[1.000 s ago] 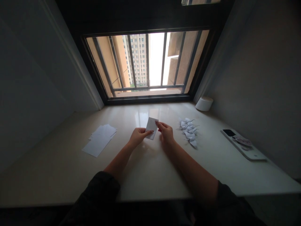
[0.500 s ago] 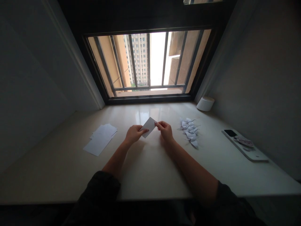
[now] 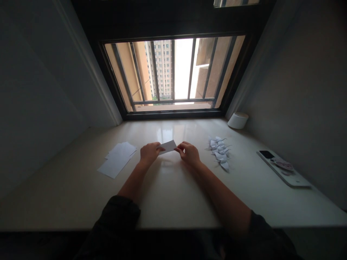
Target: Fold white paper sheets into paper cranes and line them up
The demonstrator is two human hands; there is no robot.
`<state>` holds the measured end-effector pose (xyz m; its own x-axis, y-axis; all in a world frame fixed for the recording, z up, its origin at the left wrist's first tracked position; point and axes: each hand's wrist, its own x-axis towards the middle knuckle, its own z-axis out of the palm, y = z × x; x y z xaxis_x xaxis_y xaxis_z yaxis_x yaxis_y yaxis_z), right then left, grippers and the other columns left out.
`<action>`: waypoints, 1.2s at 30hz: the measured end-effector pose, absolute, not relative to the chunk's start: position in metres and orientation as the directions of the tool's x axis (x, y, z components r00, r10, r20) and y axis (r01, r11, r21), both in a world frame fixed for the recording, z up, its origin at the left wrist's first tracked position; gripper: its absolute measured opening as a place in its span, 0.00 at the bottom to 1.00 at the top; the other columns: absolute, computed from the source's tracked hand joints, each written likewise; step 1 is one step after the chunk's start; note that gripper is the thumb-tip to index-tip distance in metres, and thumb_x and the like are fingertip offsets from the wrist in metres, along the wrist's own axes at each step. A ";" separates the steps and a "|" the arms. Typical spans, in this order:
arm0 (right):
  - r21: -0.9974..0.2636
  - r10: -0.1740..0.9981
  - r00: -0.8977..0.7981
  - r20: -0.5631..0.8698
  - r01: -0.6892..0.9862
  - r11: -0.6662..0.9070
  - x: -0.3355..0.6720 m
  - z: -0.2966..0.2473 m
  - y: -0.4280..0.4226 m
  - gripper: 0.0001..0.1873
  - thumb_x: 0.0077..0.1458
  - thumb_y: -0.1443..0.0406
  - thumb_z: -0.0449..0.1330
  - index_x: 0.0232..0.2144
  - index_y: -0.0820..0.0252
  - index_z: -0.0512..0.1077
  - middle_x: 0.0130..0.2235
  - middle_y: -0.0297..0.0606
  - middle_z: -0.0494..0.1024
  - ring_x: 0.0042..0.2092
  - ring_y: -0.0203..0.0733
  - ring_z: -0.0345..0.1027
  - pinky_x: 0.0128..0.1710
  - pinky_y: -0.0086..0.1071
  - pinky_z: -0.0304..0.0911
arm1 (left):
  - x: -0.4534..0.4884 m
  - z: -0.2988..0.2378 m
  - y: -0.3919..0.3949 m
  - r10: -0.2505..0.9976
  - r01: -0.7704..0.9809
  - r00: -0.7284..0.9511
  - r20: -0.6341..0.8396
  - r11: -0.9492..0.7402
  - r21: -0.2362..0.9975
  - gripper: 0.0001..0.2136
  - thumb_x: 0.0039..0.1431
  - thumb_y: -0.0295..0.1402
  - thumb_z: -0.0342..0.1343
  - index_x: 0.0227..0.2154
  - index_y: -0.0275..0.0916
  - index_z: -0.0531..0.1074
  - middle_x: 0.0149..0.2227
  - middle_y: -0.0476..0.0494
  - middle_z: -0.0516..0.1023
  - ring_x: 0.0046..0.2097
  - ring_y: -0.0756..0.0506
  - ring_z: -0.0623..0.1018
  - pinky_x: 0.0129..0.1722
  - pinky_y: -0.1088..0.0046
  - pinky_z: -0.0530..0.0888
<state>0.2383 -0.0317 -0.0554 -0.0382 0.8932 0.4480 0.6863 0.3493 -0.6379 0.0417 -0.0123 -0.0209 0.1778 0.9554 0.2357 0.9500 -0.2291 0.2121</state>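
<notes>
Between my two hands a small piece of folded-looking white paper [image 3: 168, 146] is held above the pale counter. My left hand [image 3: 149, 154] pinches its left end, thumb on the near face. At the right corner, the thumb and fingertips of my right hand [image 3: 188, 153] grip the paper's edge. A stack of white paper sheets [image 3: 116, 160] lies fanned to the left of my left hand. Right of my right hand sits a cluster of several folded white paper cranes [image 3: 220, 151].
A white phone [image 3: 284, 169] with a round grip on its back lies on the counter [image 3: 173, 202] at the right. A white cylindrical object [image 3: 238, 120] stands in the far right corner. Behind the counter is a barred window [image 3: 173, 72], with walls on both sides.
The paper has turned to lie more level and sits more edge-on to me. My left hand has shifted slightly left, and my right hand's fingers have moved a little lower.
</notes>
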 end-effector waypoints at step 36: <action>-0.980 0.983 0.181 0.026 -0.189 0.061 0.211 -0.056 -0.035 0.17 0.38 0.51 0.65 0.20 0.61 0.75 0.26 0.42 0.78 0.26 0.37 0.63 0.28 0.32 0.57 | 0.074 -0.049 -0.014 0.971 0.131 0.055 0.232 -0.238 0.962 0.16 0.47 0.44 0.59 0.31 0.36 0.77 0.34 0.40 0.79 0.38 0.43 0.77 0.39 0.69 0.70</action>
<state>0.2113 -0.0351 -0.0561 0.1815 0.9831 0.0261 -0.1886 0.0609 -0.9802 0.0740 -0.0142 -0.0491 0.0555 0.9711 0.2323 0.1313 -0.2377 0.9624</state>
